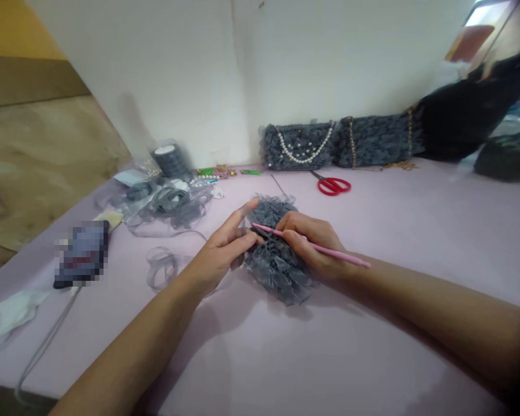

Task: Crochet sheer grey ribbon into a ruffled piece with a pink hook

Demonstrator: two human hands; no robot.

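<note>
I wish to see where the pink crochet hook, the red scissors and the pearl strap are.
Pink crochet hook [329, 249]: head view, handle.
Red scissors [331, 186]: head view, finger loops.
Pearl strap [305, 161]: head view, lowest curve.

On my feed, the crocheted ribbon piece [277, 271] sits at centre on the table cover [416, 231], with the left hand [219, 248] at its left and the right hand [312, 245], holding the crochet hook [333, 251], over its right. Behind it, against the wall [156, 75], I have two crocheted bags [298, 147], with scissors [331, 185] just in front. Toward the left lie loose ribbon [169, 202], a spool [170, 160] behind it, then a blurred object [82, 254] and a tissue [17, 309] nearer me.
</note>
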